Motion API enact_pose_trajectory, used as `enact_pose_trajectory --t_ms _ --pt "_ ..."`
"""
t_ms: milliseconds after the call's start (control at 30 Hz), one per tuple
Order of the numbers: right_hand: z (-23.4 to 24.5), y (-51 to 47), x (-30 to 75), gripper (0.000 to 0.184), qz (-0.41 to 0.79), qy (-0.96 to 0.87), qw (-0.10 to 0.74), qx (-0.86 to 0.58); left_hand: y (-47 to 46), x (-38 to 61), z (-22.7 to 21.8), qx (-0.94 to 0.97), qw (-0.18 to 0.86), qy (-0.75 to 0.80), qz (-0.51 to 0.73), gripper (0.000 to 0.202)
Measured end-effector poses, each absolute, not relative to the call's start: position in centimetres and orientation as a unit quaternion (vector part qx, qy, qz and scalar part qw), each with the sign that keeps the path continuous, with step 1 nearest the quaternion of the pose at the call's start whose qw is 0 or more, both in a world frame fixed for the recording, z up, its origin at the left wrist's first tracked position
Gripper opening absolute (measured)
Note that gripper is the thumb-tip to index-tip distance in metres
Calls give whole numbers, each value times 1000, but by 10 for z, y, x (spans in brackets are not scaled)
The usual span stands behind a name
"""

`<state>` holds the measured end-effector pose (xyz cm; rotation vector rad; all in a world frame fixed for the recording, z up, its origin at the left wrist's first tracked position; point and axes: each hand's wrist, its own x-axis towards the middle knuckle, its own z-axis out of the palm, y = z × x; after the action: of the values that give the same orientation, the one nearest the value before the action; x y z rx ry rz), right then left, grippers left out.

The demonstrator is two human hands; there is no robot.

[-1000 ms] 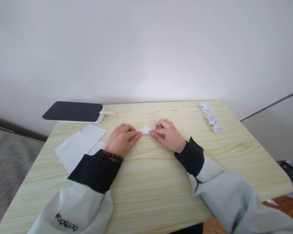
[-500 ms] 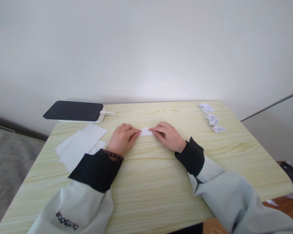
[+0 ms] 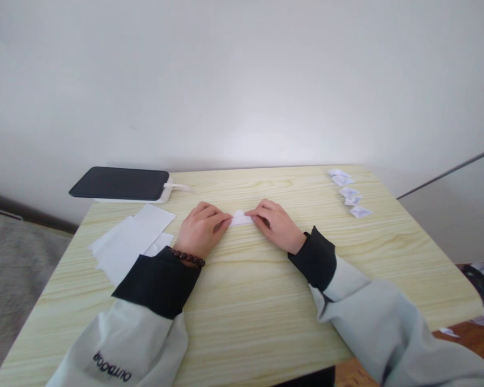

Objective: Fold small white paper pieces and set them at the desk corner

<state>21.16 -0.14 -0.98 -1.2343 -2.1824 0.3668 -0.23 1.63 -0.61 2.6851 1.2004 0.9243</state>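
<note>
A small folded piece of white paper (image 3: pixel 240 217) lies flat on the light wooden table (image 3: pixel 266 301), near its middle. My left hand (image 3: pixel 201 232) presses on the paper's left end with curled fingers. My right hand (image 3: pixel 276 226) presses on its right end, fingertips pinched down on it. Both hands rest on the tabletop. A brown bead bracelet (image 3: pixel 187 258) circles my left wrist.
Loose white paper sheets (image 3: pixel 129 242) lie at the left. Behind them a black phone (image 3: pixel 121 183) rests on a white block with a cable. Several small folded paper pieces (image 3: pixel 349 193) sit in a row at the far right. A wall stands behind the table.
My right hand has lowered and flattened onto the paper, which now lies flatter than one second ago. My left hand has hardly moved.
</note>
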Motion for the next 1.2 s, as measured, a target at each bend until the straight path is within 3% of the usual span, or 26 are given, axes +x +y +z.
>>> enact_pose_trajectory --t_ms 300,567,900,1067,1200 --pt "-7 -6 210 24 106 -817 310 -474 13 0 -3 861 51 435 257 17" --pt "-12 -10 209 33 24 -873 247 -420 9 3 3 815 84 547 172 30" --pt "-12 -12 238 38 14 -858 304 -413 11 -1 -2 831 83 511 203 27" --pt "-7 -15 228 23 30 -857 281 -430 15 -2 -5 889 90 368 256 24" --pt "-4 -12 218 13 61 -849 270 -449 18 -2 -7 891 58 355 276 18"
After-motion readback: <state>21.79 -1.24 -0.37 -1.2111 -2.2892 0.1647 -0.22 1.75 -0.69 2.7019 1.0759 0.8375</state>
